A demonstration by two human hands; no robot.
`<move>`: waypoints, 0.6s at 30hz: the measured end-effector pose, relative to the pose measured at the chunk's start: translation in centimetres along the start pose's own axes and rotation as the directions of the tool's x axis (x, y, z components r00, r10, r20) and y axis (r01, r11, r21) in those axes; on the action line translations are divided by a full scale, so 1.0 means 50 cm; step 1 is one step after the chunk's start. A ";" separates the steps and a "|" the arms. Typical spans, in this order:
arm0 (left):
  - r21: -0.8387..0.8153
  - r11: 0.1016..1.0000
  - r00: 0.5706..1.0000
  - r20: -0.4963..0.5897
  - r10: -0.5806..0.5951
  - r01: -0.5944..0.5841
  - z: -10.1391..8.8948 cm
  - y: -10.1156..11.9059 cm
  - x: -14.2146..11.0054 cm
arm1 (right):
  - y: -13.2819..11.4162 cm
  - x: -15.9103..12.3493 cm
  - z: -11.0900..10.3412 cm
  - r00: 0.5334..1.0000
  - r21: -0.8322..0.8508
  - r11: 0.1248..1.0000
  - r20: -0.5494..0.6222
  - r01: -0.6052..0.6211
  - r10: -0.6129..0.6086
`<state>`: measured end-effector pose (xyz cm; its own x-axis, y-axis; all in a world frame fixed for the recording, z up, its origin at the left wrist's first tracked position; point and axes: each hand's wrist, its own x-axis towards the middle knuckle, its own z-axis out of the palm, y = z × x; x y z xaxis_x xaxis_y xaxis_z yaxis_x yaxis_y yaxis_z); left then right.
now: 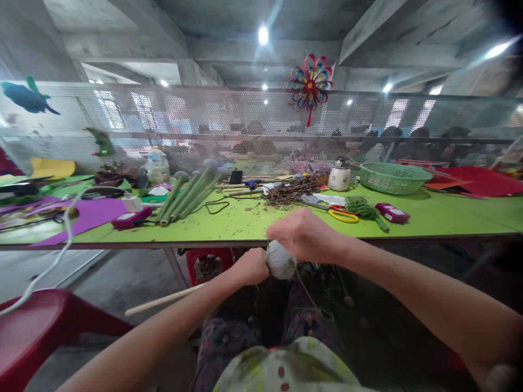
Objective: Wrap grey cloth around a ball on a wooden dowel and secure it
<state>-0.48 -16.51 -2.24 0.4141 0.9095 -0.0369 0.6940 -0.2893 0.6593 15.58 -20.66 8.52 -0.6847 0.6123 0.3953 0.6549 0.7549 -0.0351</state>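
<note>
My left hand (255, 265) is closed round a pale wooden stick (165, 300), which slants down to the left past my forearm. At the stick's upper end, against this hand, is a white ball-shaped head (281, 261) that looks wrapped in cloth or paper. My right hand (301, 235) arches over the top of the ball, its fingers pinched together at the far left side. A thin string (304, 287) runs round the ball there and trails below on the right. The fingertips of my right hand are partly hidden. Both hands are above my lap, at the table's front edge.
On the green table (245, 223) lie green-wrapped sticks with grey round heads (192, 190), dry twigs (294, 190), scissors (343, 214), green yarn (362, 208) and a green basket (394, 178). A red stool (36, 326) stands left; a white cable (67, 234) hangs near it.
</note>
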 end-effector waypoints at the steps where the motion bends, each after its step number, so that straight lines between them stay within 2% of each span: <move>1: 0.050 0.999 1.000 0.008 0.017 -0.018 0.002 0.006 -0.007 | 0.024 0.008 0.005 0.999 0.006 0.999 -0.009 -0.046 0.046; 3: 0.144 0.988 0.999 -0.005 0.054 -0.052 0.001 0.020 -0.023 | 0.076 0.011 0.026 0.992 0.083 0.990 -0.040 -0.117 0.121; 5: 0.218 0.973 0.996 -0.019 0.085 -0.079 -0.005 0.031 -0.039 | 0.117 -0.008 0.061 0.985 0.201 0.965 -0.008 -0.169 0.174; 8: 0.166 0.975 0.987 -0.040 0.156 -0.147 -0.016 0.036 -0.054 | 0.131 -0.068 0.127 0.960 0.426 0.863 0.060 -0.271 0.272; 11: -0.065 0.973 0.971 -0.110 0.213 -0.220 -0.015 0.015 -0.049 | 0.081 -0.137 0.187 0.937 0.628 0.718 0.050 -0.299 0.346; 14: -0.179 0.970 0.978 -0.159 0.135 -0.163 -0.003 -0.021 -0.029 | -0.001 -0.185 0.229 0.892 0.659 0.662 0.031 -0.357 0.450; 16: -0.112 0.990 0.984 -0.164 0.066 -0.085 0.002 -0.039 -0.016 | -0.051 -0.200 0.248 0.858 0.646 0.639 0.050 -0.418 0.511; 18: 0.067 0.998 0.985 -0.170 0.029 -0.018 0.002 -0.047 -0.009 | -0.086 -0.204 0.261 0.833 0.616 0.634 0.068 -0.468 0.548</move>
<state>-2.24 -16.27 -3.82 0.3278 0.9383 0.1104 0.7245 -0.3246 0.6080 15.58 -27.10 -7.33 -0.2333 0.9403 0.2478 0.5385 0.3371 -0.7723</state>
